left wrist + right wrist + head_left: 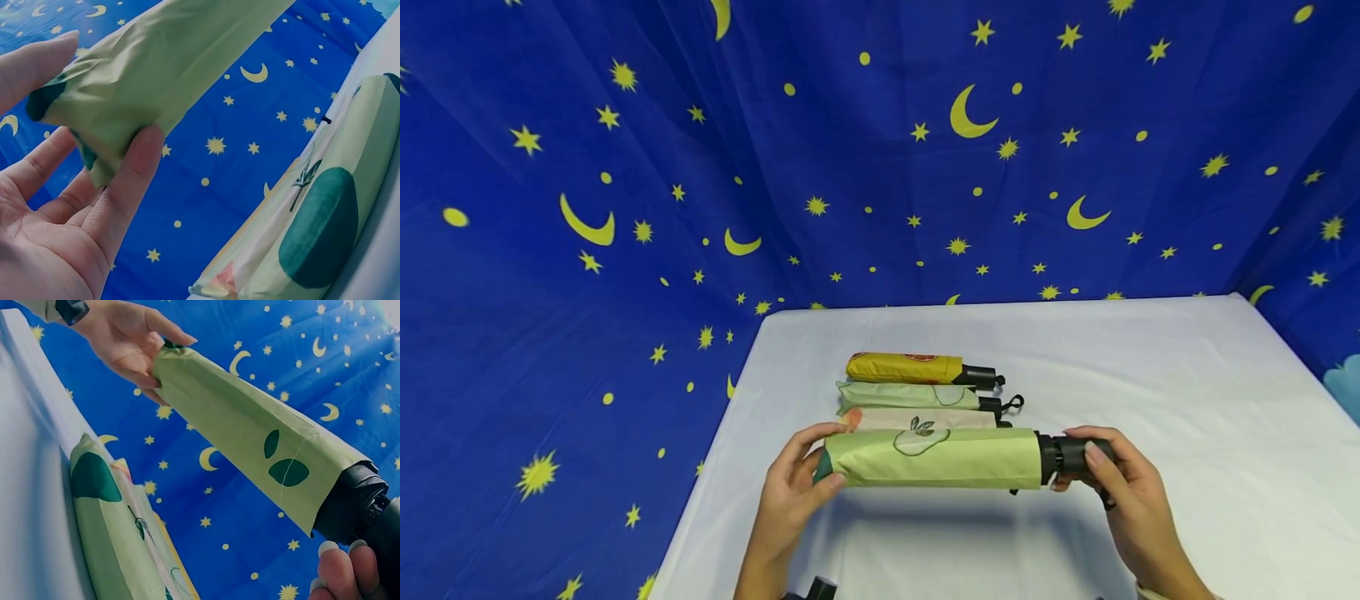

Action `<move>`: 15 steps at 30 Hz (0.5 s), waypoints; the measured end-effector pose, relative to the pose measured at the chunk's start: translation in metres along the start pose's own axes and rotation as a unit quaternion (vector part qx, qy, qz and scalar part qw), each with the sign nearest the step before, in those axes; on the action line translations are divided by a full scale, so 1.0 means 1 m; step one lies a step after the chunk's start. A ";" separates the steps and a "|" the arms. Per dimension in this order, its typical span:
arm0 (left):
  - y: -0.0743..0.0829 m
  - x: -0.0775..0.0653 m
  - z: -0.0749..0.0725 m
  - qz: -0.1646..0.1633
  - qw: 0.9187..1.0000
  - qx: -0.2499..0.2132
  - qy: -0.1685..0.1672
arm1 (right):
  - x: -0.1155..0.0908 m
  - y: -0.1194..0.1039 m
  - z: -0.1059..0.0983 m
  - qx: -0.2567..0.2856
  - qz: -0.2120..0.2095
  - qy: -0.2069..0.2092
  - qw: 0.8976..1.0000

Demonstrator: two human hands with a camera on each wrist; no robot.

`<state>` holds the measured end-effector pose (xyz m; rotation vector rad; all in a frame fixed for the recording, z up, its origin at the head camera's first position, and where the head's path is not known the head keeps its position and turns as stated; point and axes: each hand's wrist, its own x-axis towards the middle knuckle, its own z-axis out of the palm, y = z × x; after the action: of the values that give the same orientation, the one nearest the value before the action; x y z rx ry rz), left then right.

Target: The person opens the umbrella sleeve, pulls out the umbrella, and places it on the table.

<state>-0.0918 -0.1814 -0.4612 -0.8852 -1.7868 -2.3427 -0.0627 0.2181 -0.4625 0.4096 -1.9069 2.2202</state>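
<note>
Held level above the table is a folded light green umbrella (pixel 880 468) with a printed fruit outline and a black handle (pixel 1075 457). My left hand (pixel 792 477) holds its dark green-tipped cloth end between thumb and fingers. Around the black handle at the other end, my right hand (pixel 1133 482) curls its fingers and thumb. In the right wrist view, dark green leaf shapes (pixel 289 472) show on the cloth. Another green umbrella (pixel 369 150) with a dark green patch lies on the table, mostly hidden by the held one in the head view.
Behind the held umbrella lie a yellow umbrella (pixel 902 367), a pale green umbrella (pixel 910 397) and a cream umbrella (pixel 955 418), side by side with handles to the right. A white cloth covers the table (pixel 1150 358). Blue star-printed curtains (pixel 880 167) surround it.
</note>
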 end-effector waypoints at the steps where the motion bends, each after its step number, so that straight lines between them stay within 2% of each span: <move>1: 0.000 -0.001 -0.001 0.005 1.000 -0.002 0.000 | 0.000 0.000 -0.001 0.000 -0.001 0.000 1.000; 9: 0.003 -0.005 -0.007 -0.001 1.000 0.007 0.021 | -0.001 -0.002 -0.005 -0.003 -0.006 0.005 1.000; 15: 0.003 -0.008 -0.011 0.011 1.000 0.013 0.017 | -0.002 -0.002 -0.006 0.005 -0.004 0.013 1.000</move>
<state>-0.0882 -0.1948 -0.4638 -0.8520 -1.7827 -2.3013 -0.0603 0.2248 -0.4621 0.3881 -1.8793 2.2187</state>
